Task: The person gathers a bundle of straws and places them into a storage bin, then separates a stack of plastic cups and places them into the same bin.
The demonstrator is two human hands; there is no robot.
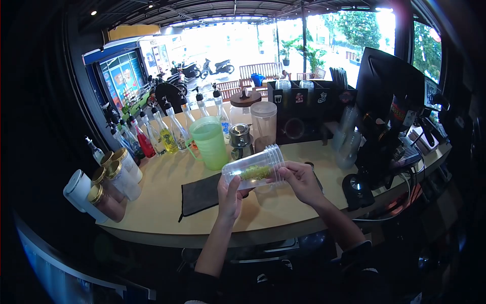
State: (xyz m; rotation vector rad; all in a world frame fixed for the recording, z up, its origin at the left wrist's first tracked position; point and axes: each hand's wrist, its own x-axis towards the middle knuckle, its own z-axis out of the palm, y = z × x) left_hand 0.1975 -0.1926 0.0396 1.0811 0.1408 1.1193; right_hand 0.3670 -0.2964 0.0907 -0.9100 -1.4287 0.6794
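Observation:
A nested stack of clear plastic cups [253,169] with a green print on the side lies sideways in the air above the counter. My left hand [231,197] grips its closed end, the thumb along the near side. At the rimmed end, my right hand [299,181] holds the rims, which show as several stacked rings. Below the cups lies a dark cloth [200,195]. Just behind them stand a green pitcher [209,144] and a metal drip filter [240,136].
Syrup bottles with pumps [166,138] line the counter's left back edge. Lidded jars [121,180] stand at the left front. A black organizer [304,104] is at the back, a tall clear canister [264,121] before it. More clear cups [346,147] and a black monitor [387,76] are on the right.

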